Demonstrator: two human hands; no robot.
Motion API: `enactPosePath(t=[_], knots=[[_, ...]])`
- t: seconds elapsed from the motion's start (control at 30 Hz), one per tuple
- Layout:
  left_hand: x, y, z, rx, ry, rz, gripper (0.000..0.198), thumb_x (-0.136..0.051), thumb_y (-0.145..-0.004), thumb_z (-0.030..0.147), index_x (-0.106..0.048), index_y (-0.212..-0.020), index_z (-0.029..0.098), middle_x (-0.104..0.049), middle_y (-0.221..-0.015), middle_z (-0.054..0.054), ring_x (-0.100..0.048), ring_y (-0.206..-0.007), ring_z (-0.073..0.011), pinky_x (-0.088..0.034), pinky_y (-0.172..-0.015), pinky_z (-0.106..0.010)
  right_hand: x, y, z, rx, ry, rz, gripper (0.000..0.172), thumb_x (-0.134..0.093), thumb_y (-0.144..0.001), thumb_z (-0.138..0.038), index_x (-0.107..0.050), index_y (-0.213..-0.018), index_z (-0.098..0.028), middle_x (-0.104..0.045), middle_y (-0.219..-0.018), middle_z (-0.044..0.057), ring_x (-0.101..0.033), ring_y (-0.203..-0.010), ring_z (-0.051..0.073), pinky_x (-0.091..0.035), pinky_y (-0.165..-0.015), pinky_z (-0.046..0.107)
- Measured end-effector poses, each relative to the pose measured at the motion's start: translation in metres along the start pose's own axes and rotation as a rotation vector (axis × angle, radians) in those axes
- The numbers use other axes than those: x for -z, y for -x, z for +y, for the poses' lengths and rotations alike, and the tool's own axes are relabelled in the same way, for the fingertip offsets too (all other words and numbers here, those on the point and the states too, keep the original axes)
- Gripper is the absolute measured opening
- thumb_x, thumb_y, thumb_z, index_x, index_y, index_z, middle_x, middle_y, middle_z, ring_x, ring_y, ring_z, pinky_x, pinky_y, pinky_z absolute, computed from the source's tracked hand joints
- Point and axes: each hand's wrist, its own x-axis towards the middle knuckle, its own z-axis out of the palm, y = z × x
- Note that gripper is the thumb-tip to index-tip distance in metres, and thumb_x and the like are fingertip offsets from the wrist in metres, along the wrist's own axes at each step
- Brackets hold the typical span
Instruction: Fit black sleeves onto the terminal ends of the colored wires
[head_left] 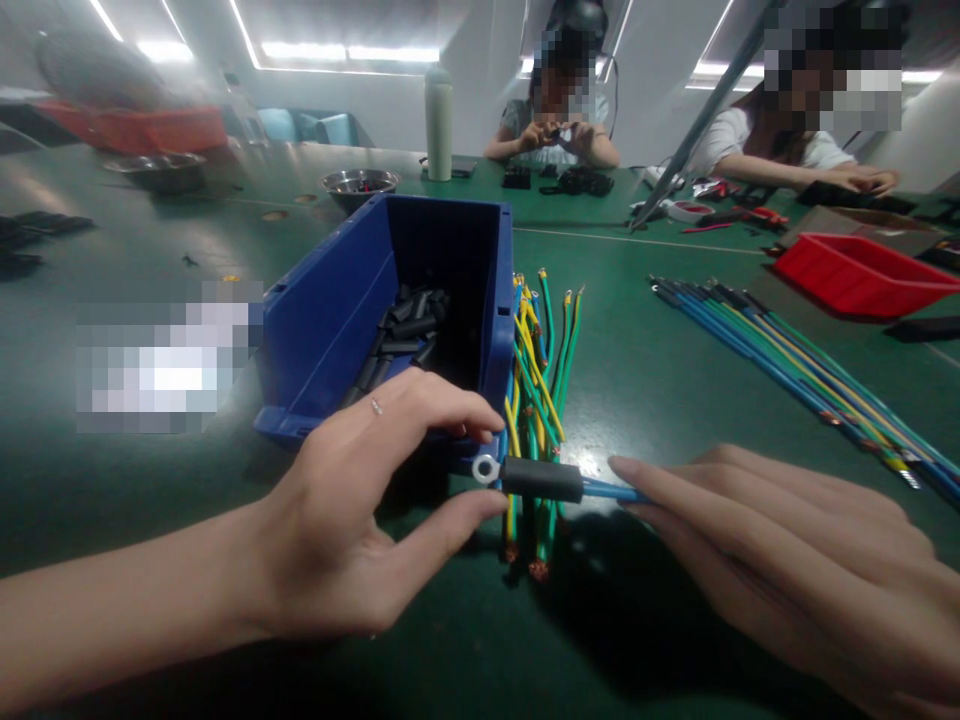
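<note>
Between the fingers of my right hand (780, 550) is pinched a blue wire (611, 490). Its end bears a silver ring terminal (486, 469), and a black sleeve (541, 479) sits around the wire just behind the ring. My left hand (375, 500) is open, thumb and fingers parted on either side of the ring end. Whether its fingertips touch the sleeve I cannot tell. Behind the left hand stands a blue bin (322, 290) with several short black sleeves (409, 325) inside. Under the held wire lies a bundle of green, yellow and blue wires (536, 390) with ring ends.
On the right lie several wires with black sleeves (780, 360), near a red tray (862, 280). A metal bowl (360, 185) and a pale green bottle (438, 125) stand behind the bin. Two people sit across the green table (600, 250). A slanted grey pole (701, 125) rises at the right.
</note>
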Motion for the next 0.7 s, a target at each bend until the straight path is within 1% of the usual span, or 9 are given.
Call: enactPosePath(t=[0.03, 0.07, 0.13, 0.23, 0.4, 0.53, 0.6, 0.7], knots=[[0.000, -0.001, 0.000, -0.015, 0.006, 0.001, 0.022, -0.066, -0.087, 0.009, -0.060, -0.108, 0.011, -0.065, -0.097, -0.006, -0.063, -0.092, -0.0147, -0.053, -0.082, -0.025, 0.000, -0.001, 0.000, -0.011, 0.011, -0.046, 0.020, -0.057, -0.095, -0.012, -0.065, -0.113, -0.014, -0.068, -0.073, 0.001, -0.061, -0.061, 0.010, -0.045, -0.057, 0.024], [0.000, -0.001, 0.000, -0.031, 0.014, 0.004, 0.016, -0.065, -0.087, 0.007, -0.061, -0.103, 0.010, -0.066, -0.095, -0.006, -0.063, -0.092, -0.0147, -0.052, -0.083, -0.025, 0.001, -0.003, 0.001, -0.007, 0.023, -0.024, 0.019, -0.057, -0.094, -0.012, -0.064, -0.112, -0.014, -0.067, -0.071, 0.000, -0.060, -0.060, 0.010, -0.044, -0.057, 0.023], [-0.001, -0.003, 0.000, -0.056, 0.024, 0.009, 0.010, -0.066, -0.087, 0.005, -0.063, -0.096, 0.009, -0.066, -0.091, -0.007, -0.063, -0.090, -0.0147, -0.052, -0.083, -0.025, 0.002, -0.007, 0.001, -0.011, 0.049, -0.030, 0.017, -0.058, -0.094, -0.011, -0.064, -0.110, -0.013, -0.065, -0.068, -0.001, -0.056, -0.057, 0.009, -0.042, -0.056, 0.023], [-0.002, -0.004, 0.001, -0.057, 0.011, 0.007, 0.004, -0.065, -0.088, 0.005, -0.065, -0.090, 0.009, -0.066, -0.087, -0.006, -0.062, -0.086, -0.0137, -0.052, -0.080, -0.024, 0.002, -0.010, 0.003, 0.001, 0.056, -0.059, 0.016, -0.053, -0.097, -0.012, -0.063, -0.109, -0.012, -0.066, -0.070, 0.001, -0.055, -0.058, 0.010, -0.040, -0.054, 0.023], [-0.003, -0.003, 0.000, -0.045, 0.010, 0.017, 0.007, -0.061, -0.090, 0.003, -0.064, -0.088, 0.010, -0.065, -0.088, -0.006, -0.062, -0.086, -0.0132, -0.052, -0.078, -0.024, -0.006, -0.004, 0.007, -0.022, 0.066, -0.098, 0.022, -0.053, -0.096, -0.011, -0.061, -0.116, -0.012, -0.068, -0.078, 0.003, -0.055, -0.065, 0.013, -0.039, -0.058, 0.027], [-0.003, -0.004, 0.002, -0.033, -0.002, 0.017, 0.010, -0.059, -0.089, 0.002, -0.062, -0.086, 0.010, -0.064, -0.086, -0.005, -0.061, -0.085, -0.0133, -0.052, -0.077, -0.025, -0.010, 0.001, 0.010, -0.067, -0.030, -0.159, 0.019, -0.051, -0.098, -0.015, -0.061, -0.115, -0.014, -0.068, -0.080, 0.002, -0.053, -0.066, 0.013, -0.040, -0.060, 0.027], [-0.002, -0.004, 0.003, -0.014, -0.004, 0.011, 0.011, -0.057, -0.090, 0.002, -0.061, -0.085, 0.011, -0.063, -0.086, -0.005, -0.061, -0.085, -0.0131, -0.051, -0.076, -0.025, -0.010, 0.001, 0.011, -0.081, -0.072, -0.164, 0.019, -0.051, -0.098, -0.015, -0.062, -0.114, -0.015, -0.068, -0.081, 0.001, -0.054, -0.067, 0.013, -0.041, -0.061, 0.026], [-0.001, -0.004, 0.003, 0.046, 0.010, 0.003, 0.014, -0.054, -0.091, 0.003, -0.059, -0.083, 0.013, -0.062, -0.086, -0.003, -0.059, -0.084, -0.0116, -0.049, -0.076, -0.024, -0.008, -0.001, 0.012, -0.071, -0.065, -0.145, 0.018, -0.053, -0.098, -0.013, -0.061, -0.114, -0.015, -0.070, -0.083, 0.001, -0.057, -0.067, 0.011, -0.043, -0.062, 0.023]])
